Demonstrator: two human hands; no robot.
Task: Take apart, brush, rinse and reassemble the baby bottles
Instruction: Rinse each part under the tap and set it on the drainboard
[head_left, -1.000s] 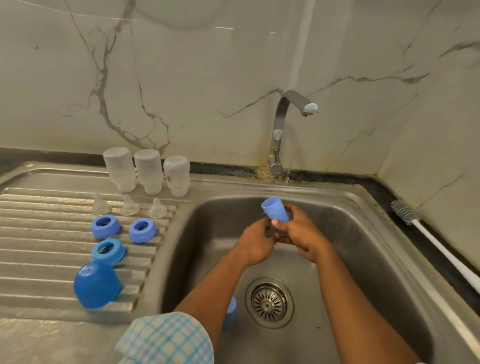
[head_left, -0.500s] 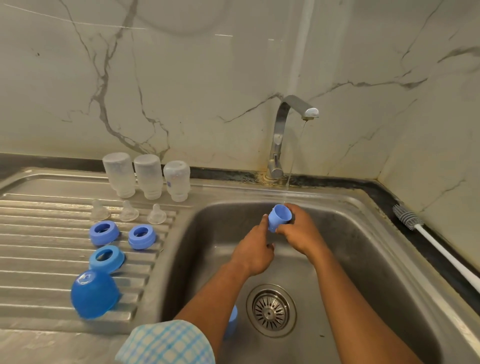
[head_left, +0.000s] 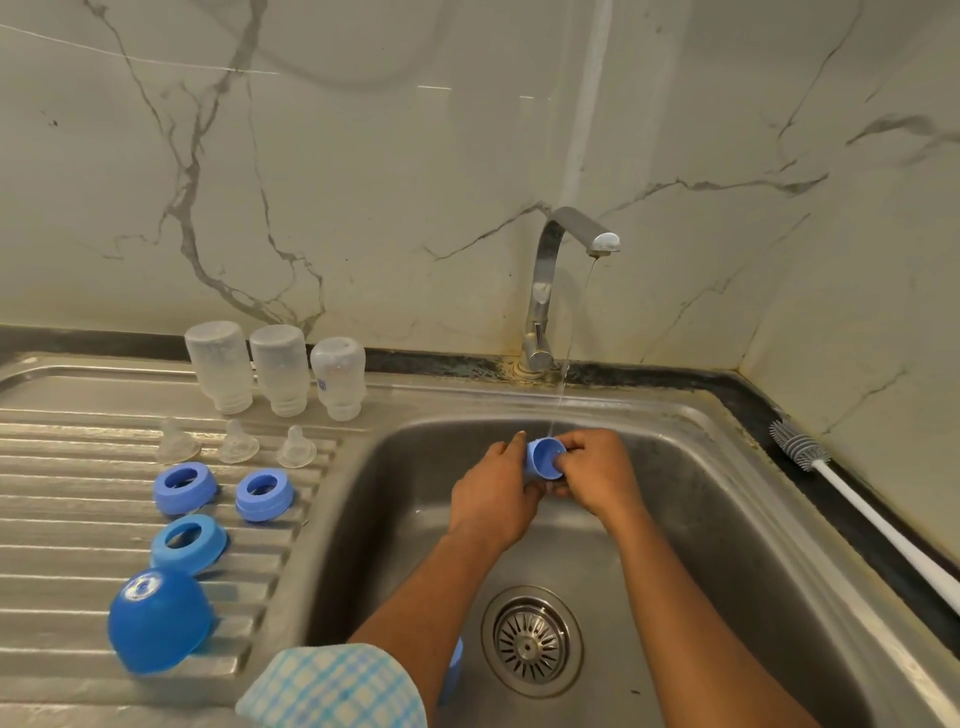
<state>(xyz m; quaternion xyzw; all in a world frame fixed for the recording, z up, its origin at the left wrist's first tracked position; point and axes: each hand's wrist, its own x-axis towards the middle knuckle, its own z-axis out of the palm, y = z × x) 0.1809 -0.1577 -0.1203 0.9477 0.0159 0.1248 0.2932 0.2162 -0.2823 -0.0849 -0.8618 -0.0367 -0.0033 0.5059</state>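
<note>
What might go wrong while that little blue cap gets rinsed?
The small blue plastic cap, under the running water and held between the left hand and right hand, might slip into the steel sink. The large blue domed cover lies tilted on the ribbed drainboard beside the basin; a nudge could roll it in.

Blue cap (head_left: 545, 460) now mouth-up beneath tap stream (head_left: 564, 374)

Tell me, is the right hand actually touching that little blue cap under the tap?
Touching. The head view shows the right hand pinching the blue cap at its rim, fingers pressed against the plastic with no gap.
</note>
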